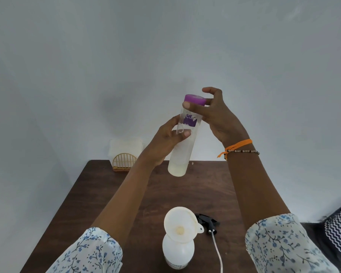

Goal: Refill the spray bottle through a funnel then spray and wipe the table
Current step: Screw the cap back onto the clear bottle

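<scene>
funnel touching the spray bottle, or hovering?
Touching. The head view shows the funnel seated in the neck of the spray bottle, with no gap between them. Neither hand holds it; both are up on the purple-capped bottle.

blue-floral white sleeves (91, 253), orange wrist thread (237, 147), beaded bracelet (244, 151)

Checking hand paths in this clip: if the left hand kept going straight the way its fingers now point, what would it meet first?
The left hand already holds the clear bottle, fingers pointing up and right. Straight on, past the bottle, it would probably meet the right hand at the purple cap, though depth is unclear.
</scene>
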`<action>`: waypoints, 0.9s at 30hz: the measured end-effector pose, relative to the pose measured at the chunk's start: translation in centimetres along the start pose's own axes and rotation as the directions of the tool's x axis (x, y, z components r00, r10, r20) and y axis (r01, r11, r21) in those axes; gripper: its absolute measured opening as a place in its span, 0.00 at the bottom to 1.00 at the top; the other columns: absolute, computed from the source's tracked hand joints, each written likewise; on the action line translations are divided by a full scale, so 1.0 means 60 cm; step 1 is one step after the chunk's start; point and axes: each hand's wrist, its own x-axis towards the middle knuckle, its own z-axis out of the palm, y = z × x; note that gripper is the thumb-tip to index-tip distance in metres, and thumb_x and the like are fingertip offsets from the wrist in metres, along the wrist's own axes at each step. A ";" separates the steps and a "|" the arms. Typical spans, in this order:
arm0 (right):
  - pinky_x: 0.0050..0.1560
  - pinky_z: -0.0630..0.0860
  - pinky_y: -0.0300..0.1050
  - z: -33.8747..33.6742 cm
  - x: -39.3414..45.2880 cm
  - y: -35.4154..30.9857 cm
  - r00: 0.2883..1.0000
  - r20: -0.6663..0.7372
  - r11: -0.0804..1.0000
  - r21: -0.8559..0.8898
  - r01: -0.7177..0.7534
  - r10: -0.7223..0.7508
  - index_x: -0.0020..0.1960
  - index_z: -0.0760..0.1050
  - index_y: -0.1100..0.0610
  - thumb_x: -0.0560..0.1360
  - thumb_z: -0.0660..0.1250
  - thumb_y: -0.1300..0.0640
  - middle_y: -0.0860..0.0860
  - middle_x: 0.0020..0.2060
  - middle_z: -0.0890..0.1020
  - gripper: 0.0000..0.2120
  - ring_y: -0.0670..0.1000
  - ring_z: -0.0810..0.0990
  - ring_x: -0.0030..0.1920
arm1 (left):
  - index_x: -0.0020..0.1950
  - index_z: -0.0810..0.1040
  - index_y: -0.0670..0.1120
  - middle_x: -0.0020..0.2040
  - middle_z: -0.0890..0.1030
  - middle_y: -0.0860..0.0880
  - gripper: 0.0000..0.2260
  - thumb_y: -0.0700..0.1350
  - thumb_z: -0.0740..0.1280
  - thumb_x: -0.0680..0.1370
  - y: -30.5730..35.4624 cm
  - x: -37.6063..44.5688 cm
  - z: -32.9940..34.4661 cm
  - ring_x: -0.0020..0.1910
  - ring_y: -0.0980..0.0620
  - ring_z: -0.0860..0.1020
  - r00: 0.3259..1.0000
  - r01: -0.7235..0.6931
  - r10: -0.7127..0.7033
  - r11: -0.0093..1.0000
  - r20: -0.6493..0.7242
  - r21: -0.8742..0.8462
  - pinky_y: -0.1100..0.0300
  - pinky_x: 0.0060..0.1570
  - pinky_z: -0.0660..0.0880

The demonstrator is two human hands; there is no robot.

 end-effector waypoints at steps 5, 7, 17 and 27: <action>0.67 0.63 0.45 -0.020 -0.006 -0.003 0.990 0.137 0.985 0.163 -0.050 0.027 0.74 0.55 0.56 0.77 0.63 0.57 0.55 0.63 0.74 0.28 0.53 0.70 0.66 | 0.68 0.67 0.51 0.64 0.75 0.49 0.18 0.45 0.63 0.79 -0.003 0.005 -0.008 0.61 0.47 0.75 1.000 0.014 -0.015 0.998 -0.011 -0.057 0.53 0.58 0.76; 0.68 0.63 0.47 -0.024 -0.003 -0.005 0.997 0.071 0.989 0.143 -0.039 0.029 0.72 0.60 0.58 0.78 0.62 0.63 0.52 0.55 0.78 0.24 0.51 0.74 0.61 | 0.69 0.67 0.51 0.65 0.75 0.48 0.18 0.45 0.64 0.79 -0.004 0.006 -0.011 0.62 0.47 0.75 1.000 0.010 -0.011 0.999 -0.019 -0.045 0.50 0.60 0.75; 0.71 0.61 0.57 -0.018 0.002 0.006 0.989 0.132 0.978 0.191 -0.089 0.065 0.70 0.62 0.57 0.75 0.65 0.59 0.54 0.60 0.76 0.25 0.54 0.73 0.63 | 0.68 0.67 0.51 0.63 0.75 0.50 0.18 0.44 0.63 0.79 -0.002 0.005 -0.009 0.60 0.50 0.76 1.000 0.019 -0.020 0.996 -0.007 -0.081 0.60 0.54 0.76; 0.71 0.59 0.55 -0.022 0.006 0.012 0.989 0.141 0.990 0.127 -0.063 0.044 0.70 0.64 0.57 0.75 0.66 0.59 0.52 0.59 0.76 0.26 0.52 0.72 0.63 | 0.67 0.67 0.53 0.62 0.75 0.52 0.17 0.44 0.64 0.79 -0.003 0.002 -0.013 0.59 0.52 0.76 0.999 0.026 -0.028 0.997 -0.020 -0.066 0.63 0.51 0.77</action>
